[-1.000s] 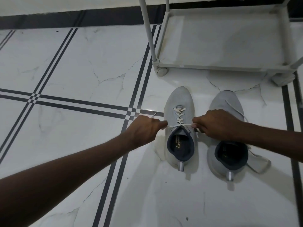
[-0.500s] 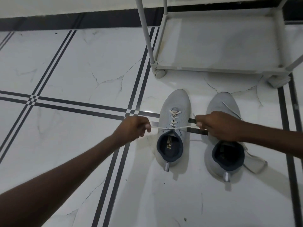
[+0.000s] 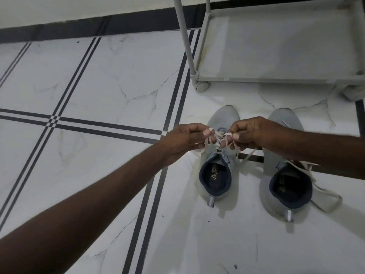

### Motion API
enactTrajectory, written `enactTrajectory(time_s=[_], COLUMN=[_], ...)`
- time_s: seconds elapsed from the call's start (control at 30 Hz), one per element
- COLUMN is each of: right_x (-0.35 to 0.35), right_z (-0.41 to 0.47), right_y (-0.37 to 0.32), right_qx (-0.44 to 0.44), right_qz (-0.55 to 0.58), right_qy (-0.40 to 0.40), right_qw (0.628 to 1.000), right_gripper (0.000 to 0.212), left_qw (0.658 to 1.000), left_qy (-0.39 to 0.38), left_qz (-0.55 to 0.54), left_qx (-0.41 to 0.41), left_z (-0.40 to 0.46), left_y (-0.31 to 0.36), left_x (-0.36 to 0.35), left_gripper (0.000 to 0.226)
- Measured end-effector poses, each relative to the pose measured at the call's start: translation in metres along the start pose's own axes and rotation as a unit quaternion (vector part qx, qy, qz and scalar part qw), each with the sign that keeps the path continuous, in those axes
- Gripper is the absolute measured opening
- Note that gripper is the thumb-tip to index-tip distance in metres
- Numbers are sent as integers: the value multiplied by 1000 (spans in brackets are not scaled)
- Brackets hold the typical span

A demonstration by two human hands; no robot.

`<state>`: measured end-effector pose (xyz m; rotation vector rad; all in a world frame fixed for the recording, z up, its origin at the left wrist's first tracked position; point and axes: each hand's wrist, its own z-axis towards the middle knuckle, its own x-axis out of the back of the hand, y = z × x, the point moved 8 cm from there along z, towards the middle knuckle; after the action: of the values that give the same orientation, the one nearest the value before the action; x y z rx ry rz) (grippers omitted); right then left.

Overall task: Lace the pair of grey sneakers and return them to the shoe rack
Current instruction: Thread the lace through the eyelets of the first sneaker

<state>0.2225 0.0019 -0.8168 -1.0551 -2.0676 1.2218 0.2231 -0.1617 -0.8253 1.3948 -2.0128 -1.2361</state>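
Two grey sneakers stand side by side on the tiled floor, toes pointing away from me. Over the left sneaker (image 3: 224, 119) my left hand (image 3: 185, 138) and my right hand (image 3: 250, 132) meet, each pinching part of its white lace (image 3: 219, 135), which is looped and crossed between the fingers above the tongue. The right sneaker (image 3: 284, 186) lies under my right forearm; its lace (image 3: 325, 196) trails loose on the floor to its right. The grey shoe rack (image 3: 256, 79) stands just beyond the shoes with its bottom shelf bare.
The floor is white marble tile with dark double stripes (image 3: 152, 186). The rack's upright pole (image 3: 183, 36) and round foot (image 3: 202, 87) sit close ahead of the left sneaker. A dark skirting band (image 3: 79, 26) runs along the far wall.
My hands were apart, pulling the lace ends taut sideways. They have come together over the left sneaker, and the lace is now looped between the fingers.
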Motion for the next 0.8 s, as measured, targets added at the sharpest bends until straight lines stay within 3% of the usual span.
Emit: enactTrajectory(time_s=[0.2,0.27,0.47,0.67,0.8], right_x=[-8,-11,-15,-15,-13], right_z=[11,11,8,9,11], right_y=[13,10,4,-1,0], right_qx=[3,30,55,84,86], right_qz=[12,-18,-110,-132,-131], right_qy=[116,147,159,177,179], right_qw=[993,989,980,972,971], right_gripper=[10,10,33,38,37], left_qw=[991,992,997,992,990], left_qy=[126,115,20,77,69], left_qz=[-9,-11,-50,-68,-79], left_qx=[35,51,58,68,90], left_z=[26,33,42,47,45], left_y=[-14,-22,-29,-36,-38], left_x=[11,8,-5,-6,-9], left_gripper=[30,23,41,30,24])
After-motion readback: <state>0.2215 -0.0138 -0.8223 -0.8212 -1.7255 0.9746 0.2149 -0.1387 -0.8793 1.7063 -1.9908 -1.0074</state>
